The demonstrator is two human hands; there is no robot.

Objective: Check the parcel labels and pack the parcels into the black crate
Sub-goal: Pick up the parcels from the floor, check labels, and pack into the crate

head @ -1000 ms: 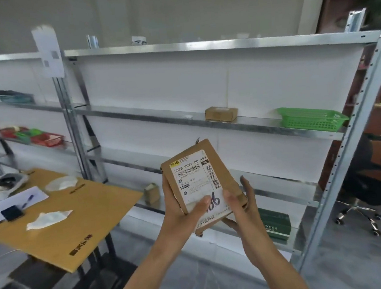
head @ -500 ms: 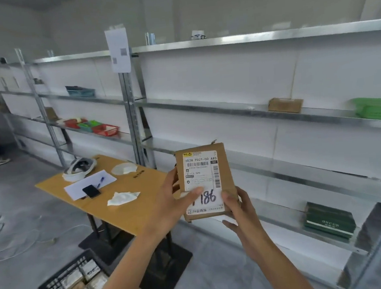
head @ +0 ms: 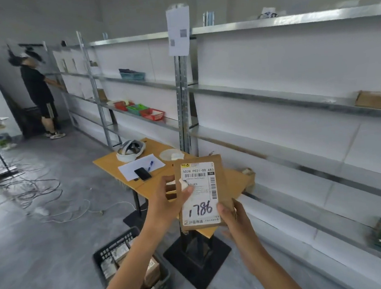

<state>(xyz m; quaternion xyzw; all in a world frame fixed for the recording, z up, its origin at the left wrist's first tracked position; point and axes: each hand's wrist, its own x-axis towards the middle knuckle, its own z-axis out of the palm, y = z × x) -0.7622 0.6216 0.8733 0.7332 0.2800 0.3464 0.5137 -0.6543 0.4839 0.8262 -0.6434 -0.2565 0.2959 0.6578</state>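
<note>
I hold a flat brown cardboard parcel (head: 220, 178) upright in front of me, its white label facing me with "1786" handwritten on it. My left hand (head: 167, 204) grips its left edge, thumb across the label. My right hand (head: 231, 219) holds its lower right corner from below. The black crate (head: 109, 250) stands on the floor at the lower left under my left forearm, with several labelled parcels (head: 119, 254) inside it.
A wooden table (head: 110, 163) on a black base carries a headset, paper, a phone and a pen. Metal shelving (head: 272, 91) runs along the right wall with small boxes and coloured baskets. Cables lie on the floor at left. A person (head: 38, 88) stands at the far shelves.
My view has swung left and down, bringing the black crate, the whole table and the far person into sight. The parcel stays in both hands, now more upright.
</note>
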